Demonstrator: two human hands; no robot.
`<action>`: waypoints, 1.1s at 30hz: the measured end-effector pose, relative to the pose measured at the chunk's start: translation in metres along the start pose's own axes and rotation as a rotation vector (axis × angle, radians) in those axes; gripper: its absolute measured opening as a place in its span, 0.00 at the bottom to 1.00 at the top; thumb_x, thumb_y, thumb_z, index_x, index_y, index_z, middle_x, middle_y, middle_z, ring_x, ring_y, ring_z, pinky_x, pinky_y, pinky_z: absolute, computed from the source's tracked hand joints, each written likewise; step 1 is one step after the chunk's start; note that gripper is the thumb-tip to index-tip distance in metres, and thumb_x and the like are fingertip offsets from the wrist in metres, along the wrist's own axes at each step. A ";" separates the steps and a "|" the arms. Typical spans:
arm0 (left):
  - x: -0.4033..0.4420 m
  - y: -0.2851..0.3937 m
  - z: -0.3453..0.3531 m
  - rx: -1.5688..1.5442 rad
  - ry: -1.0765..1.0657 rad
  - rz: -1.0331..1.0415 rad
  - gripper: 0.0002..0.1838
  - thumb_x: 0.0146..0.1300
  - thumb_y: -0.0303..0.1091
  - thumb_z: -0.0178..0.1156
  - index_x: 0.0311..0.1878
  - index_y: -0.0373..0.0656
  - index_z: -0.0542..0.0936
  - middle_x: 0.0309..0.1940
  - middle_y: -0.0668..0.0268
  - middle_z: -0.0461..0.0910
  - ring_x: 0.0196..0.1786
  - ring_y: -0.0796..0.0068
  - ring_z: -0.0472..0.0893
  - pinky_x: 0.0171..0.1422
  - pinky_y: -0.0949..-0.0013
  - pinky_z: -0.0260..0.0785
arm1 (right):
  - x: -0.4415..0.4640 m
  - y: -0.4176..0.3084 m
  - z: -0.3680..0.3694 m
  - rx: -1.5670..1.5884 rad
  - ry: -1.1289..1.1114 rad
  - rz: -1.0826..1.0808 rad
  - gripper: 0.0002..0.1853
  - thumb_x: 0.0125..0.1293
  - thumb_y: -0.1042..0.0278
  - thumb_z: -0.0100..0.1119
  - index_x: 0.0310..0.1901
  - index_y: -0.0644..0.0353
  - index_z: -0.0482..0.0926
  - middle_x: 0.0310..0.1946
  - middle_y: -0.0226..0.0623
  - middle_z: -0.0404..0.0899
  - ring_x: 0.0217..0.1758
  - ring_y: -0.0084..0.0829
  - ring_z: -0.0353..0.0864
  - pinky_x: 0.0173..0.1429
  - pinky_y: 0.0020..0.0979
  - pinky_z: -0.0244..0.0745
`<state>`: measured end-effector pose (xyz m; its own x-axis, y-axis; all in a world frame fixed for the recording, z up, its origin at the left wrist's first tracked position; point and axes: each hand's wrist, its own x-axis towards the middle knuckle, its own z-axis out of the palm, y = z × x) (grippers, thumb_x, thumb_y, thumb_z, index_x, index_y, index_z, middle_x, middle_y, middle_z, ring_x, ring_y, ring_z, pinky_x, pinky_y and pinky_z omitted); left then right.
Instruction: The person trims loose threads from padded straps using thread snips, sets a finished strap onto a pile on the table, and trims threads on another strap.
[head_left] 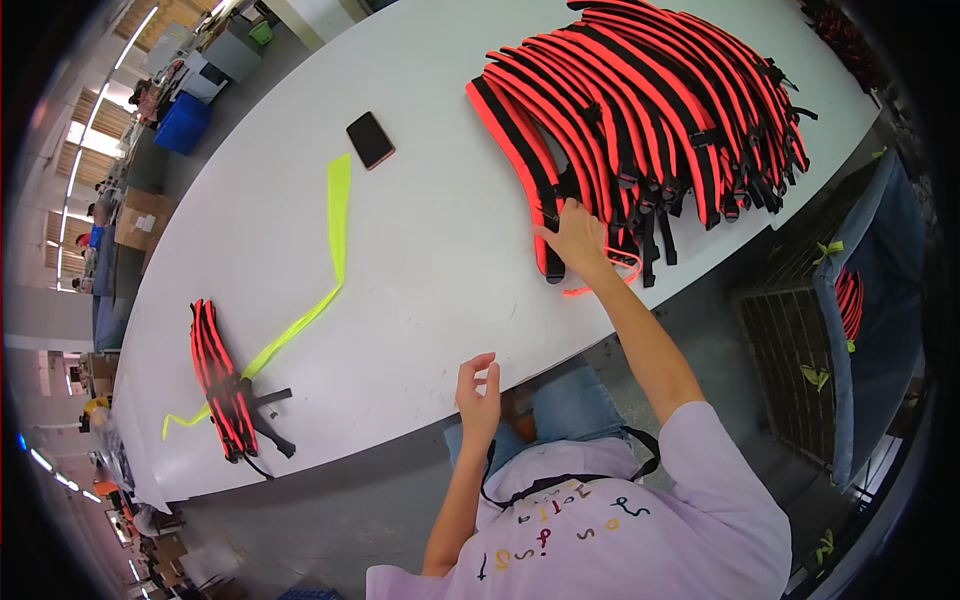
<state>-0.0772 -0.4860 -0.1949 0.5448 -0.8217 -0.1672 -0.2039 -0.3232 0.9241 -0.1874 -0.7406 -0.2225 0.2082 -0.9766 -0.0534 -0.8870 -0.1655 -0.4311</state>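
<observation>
A large fanned pile of red-and-black padded straps (640, 110) with black buckles lies at the table's upper right. My right hand (578, 240) is at the lower end of the nearest strap (520, 150), with its fingers closed on it near the buckle. A thin coral-red cord (625, 262) loops out beside that wrist. My left hand (479, 392) is raised at the table's front edge, fingers loosely curled and thumb apart, with nothing in it. At the left, a tied bundle of the same straps (215, 375) lies across a yellow-green ribbon (338, 225).
A phone (371, 140) lies on the white table (430, 240). To the right stands a wire cage cart (790, 350) with a blue cloth liner (870, 260) and more red straps inside. Cardboard boxes (145, 218) and a blue bin (182, 124) are in the background.
</observation>
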 end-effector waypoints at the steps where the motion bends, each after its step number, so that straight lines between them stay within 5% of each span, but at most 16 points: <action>1: -0.002 -0.002 -0.001 -0.003 -0.004 -0.006 0.11 0.64 0.34 0.54 0.45 0.39 0.76 0.44 0.66 0.78 0.47 0.76 0.75 0.48 0.71 0.65 | -0.001 0.000 0.002 0.000 -0.009 -0.001 0.37 0.46 0.47 0.70 0.46 0.71 0.64 0.32 0.48 0.77 0.33 0.42 0.81 0.35 0.35 0.77; 5: -0.013 -0.009 -0.009 -0.020 -0.028 -0.018 0.10 0.64 0.34 0.55 0.45 0.39 0.76 0.43 0.66 0.78 0.46 0.77 0.76 0.47 0.73 0.65 | 0.003 0.000 0.012 0.059 -0.013 0.052 0.39 0.42 0.44 0.70 0.42 0.72 0.66 0.35 0.52 0.78 0.38 0.47 0.80 0.40 0.41 0.76; 8: -0.031 -0.019 -0.022 -0.060 -0.008 -0.058 0.11 0.64 0.35 0.55 0.45 0.39 0.76 0.43 0.66 0.78 0.46 0.78 0.75 0.46 0.74 0.65 | -0.002 0.000 0.004 0.159 -0.109 0.164 0.45 0.38 0.41 0.71 0.47 0.75 0.68 0.40 0.51 0.77 0.41 0.44 0.80 0.42 0.36 0.76; 11: -0.041 -0.024 -0.035 -0.134 0.015 -0.131 0.13 0.66 0.38 0.53 0.46 0.39 0.76 0.43 0.67 0.78 0.46 0.80 0.74 0.48 0.75 0.65 | -0.024 0.015 0.000 0.590 -0.166 0.158 0.49 0.35 0.37 0.71 0.48 0.76 0.69 0.42 0.52 0.76 0.43 0.44 0.79 0.43 0.36 0.74; 17: -0.020 -0.008 -0.042 -0.090 -0.031 -0.082 0.21 0.68 0.48 0.49 0.50 0.39 0.78 0.44 0.66 0.78 0.45 0.79 0.72 0.48 0.74 0.63 | -0.120 0.022 -0.020 0.954 -0.262 0.220 0.32 0.46 0.52 0.72 0.45 0.70 0.72 0.39 0.38 0.77 0.37 0.21 0.75 0.38 0.23 0.71; 21: 0.020 0.009 -0.017 -0.153 -0.155 -0.073 0.27 0.67 0.53 0.48 0.53 0.37 0.75 0.45 0.64 0.78 0.43 0.77 0.72 0.47 0.72 0.63 | -0.153 0.018 -0.028 1.019 -0.205 0.125 0.32 0.45 0.51 0.72 0.44 0.69 0.72 0.38 0.37 0.77 0.38 0.23 0.75 0.41 0.25 0.71; 29: 0.099 0.016 0.059 -0.504 -0.491 -0.372 0.27 0.64 0.52 0.52 0.53 0.36 0.70 0.48 0.58 0.76 0.44 0.74 0.74 0.46 0.72 0.65 | -0.173 0.028 -0.024 0.463 -0.232 -0.088 0.34 0.44 0.43 0.69 0.43 0.64 0.72 0.35 0.41 0.76 0.33 0.38 0.79 0.39 0.33 0.72; 33: 0.126 -0.027 0.092 -0.752 -0.326 -0.266 0.19 0.65 0.39 0.52 0.53 0.34 0.69 0.47 0.57 0.76 0.49 0.67 0.76 0.52 0.67 0.69 | -0.171 0.040 -0.034 0.254 0.217 -0.215 0.32 0.51 0.43 0.64 0.52 0.55 0.73 0.45 0.35 0.72 0.34 0.37 0.80 0.35 0.34 0.75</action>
<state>-0.0777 -0.6238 -0.2726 0.2137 -0.8938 -0.3942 0.5533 -0.2219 0.8029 -0.2729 -0.5846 -0.1996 0.2620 -0.9342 0.2422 -0.6966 -0.3567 -0.6225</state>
